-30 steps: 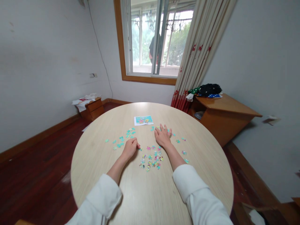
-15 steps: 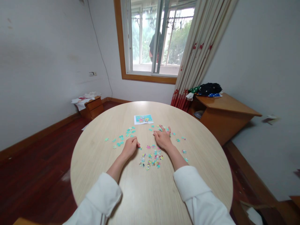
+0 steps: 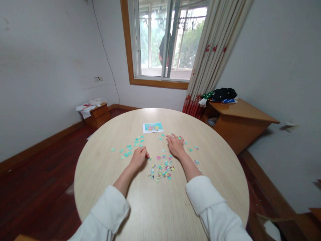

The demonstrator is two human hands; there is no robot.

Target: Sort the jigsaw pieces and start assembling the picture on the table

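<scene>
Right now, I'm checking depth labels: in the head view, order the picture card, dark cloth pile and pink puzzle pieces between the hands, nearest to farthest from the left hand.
From the left hand:
1. Pink puzzle pieces, just to its right.
2. Picture card, ahead on the table.
3. Dark cloth pile, far right on the desk.

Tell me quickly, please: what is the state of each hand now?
Left hand: curled closed; whether it holds anything cannot be told.
Right hand: open, palm down among jigsaw pieces.
</scene>
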